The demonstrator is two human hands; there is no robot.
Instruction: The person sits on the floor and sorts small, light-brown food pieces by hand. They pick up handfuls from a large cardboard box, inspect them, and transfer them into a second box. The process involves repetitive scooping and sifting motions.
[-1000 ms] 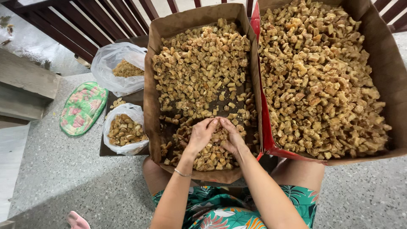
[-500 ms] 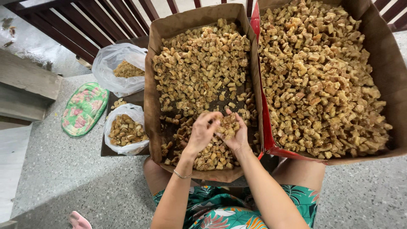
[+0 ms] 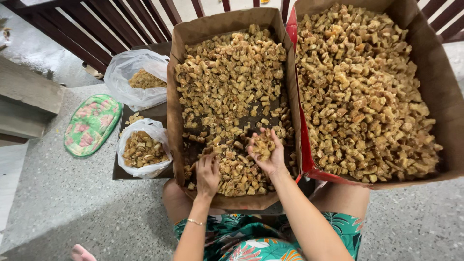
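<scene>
A brown cardboard box (image 3: pixel 227 21) rests over my knees, holding several small golden-brown fried chunks (image 3: pixel 227 87). My right hand (image 3: pixel 267 154) is turned palm up and cupped around a handful of these chunks above the box's near part. My left hand (image 3: pixel 208 175) lies palm down on the chunks near the box's front left corner, fingers spread. A thin bracelet (image 3: pixel 195 222) circles my left wrist.
A second, fuller box (image 3: pixel 447 96) of the same chunks stands to the right. On the left, two clear plastic bags (image 3: pixel 143 150) (image 3: pixel 137 79) hold more pieces on a dark board. A green floral mat (image 3: pixel 91 124) lies on the speckled floor. Dark wooden railing (image 3: pixel 96 29) runs behind.
My hands were together, pressed on the chunks in the near part of the box. They have parted: the right has lifted up a handful, the left has moved down and left.
</scene>
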